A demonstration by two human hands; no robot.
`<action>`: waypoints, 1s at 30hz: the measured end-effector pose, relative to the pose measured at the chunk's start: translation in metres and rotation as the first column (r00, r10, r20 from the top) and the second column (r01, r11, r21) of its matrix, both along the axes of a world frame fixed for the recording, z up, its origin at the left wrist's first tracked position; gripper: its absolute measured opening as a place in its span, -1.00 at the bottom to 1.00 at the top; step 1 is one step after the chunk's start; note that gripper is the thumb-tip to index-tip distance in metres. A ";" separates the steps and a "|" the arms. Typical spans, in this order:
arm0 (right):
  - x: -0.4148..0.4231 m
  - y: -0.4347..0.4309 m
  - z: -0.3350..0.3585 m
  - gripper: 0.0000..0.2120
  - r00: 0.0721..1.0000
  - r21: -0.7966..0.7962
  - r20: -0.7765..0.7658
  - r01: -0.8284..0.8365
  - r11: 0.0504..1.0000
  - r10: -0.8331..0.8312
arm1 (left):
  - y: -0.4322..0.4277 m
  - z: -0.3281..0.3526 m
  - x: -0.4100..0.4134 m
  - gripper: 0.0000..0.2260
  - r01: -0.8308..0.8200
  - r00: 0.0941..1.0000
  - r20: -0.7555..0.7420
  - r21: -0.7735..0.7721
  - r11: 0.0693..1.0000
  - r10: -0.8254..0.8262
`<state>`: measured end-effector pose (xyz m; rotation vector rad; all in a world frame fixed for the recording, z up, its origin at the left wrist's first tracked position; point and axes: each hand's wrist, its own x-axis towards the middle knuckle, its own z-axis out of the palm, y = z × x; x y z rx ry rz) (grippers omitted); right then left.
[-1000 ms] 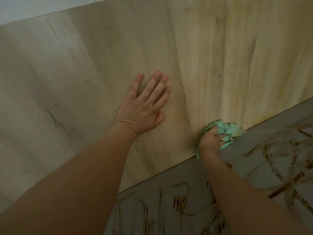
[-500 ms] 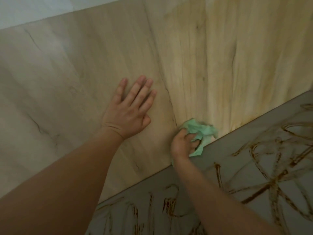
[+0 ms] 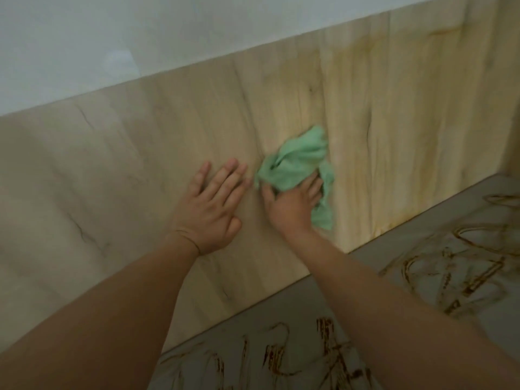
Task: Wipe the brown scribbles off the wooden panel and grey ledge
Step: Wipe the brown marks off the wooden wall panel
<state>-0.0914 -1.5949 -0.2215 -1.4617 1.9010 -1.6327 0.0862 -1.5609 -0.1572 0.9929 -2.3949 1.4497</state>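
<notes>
Green cloth [image 3: 295,161], bunched into a loose wad, is pinned against the wooden panel [image 3: 140,164] by the right hand [image 3: 292,204]. Its fingers are bent over the lower part of the wad and the thumb lies against its left edge, though blur softens the detail. A tail of cloth hangs down past the little-finger side. The left hand [image 3: 211,212] lies just beside it, flat on the wood with fingers straight and close together, holding nothing, and seems to be bracing the person.

From where I stand, the panel around the hands looks mostly clean. What remains is a yellowish smear [image 3: 394,136] spread over the wood to the right of the cloth and reaching down to the ledge. That looks like thinned residue, not a fresh mark, so I think the stroke should run rightward across it in overlapping passes with firm, even pressure from the palm. Turning the wad to an unused face would help, since a loaded cloth may only spread the tint further. Gathering in the hanging tail would keep it from dragging.

The grey ledge [image 3: 416,243] below carries thick brown scribbles [image 3: 450,274], with more near the bottom edge, none of them wiped. I would finish the wood down to the joint before going onto the ledge. Above the panel is a white wall [image 3: 140,38].
</notes>
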 end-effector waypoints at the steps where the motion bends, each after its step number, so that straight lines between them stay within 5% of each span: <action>1: 0.006 0.010 -0.016 0.01 0.989 0.015 -0.137 -0.062 0.998 0.064 | 0.005 0.005 -0.001 -0.33 -0.007 1.000 -0.011 0.032 0.999 0.008; 3: -0.002 0.016 -0.031 -0.07 0.917 0.003 -0.383 -0.121 0.993 0.113 | 0.013 0.014 0.001 -0.37 0.008 1.000 -0.031 0.104 0.995 -0.005; 6: -0.029 0.008 0.022 -0.11 0.855 0.062 -0.497 -0.140 0.988 0.152 | 0.021 0.032 0.012 -0.44 0.062 0.996 -0.073 0.134 0.989 -0.053; 12: -0.052 0.004 0.129 0.15 0.992 0.072 -0.017 -0.124 0.990 0.125 | 0.024 0.095 -0.012 -0.43 0.006 0.948 -0.317 -0.044 0.999 -0.019; 16: -0.014 0.019 0.077 0.07 0.960 0.026 -0.233 -0.154 0.988 0.156 | 0.010 0.101 -0.012 -0.24 -0.197 0.948 -0.250 0.021 0.980 0.196; 22: -0.034 -0.005 0.134 -0.05 0.846 -0.073 -0.528 -0.130 0.989 0.073 | -0.005 0.089 -0.001 -0.25 -0.100 0.974 -0.217 -0.129 0.987 0.071; 30: -0.093 -0.035 0.152 0.02 0.979 -0.068 -0.198 0.038 0.997 -0.051 | 0.004 0.088 -0.059 -0.40 -0.040 0.912 -0.410 -0.040 0.998 0.020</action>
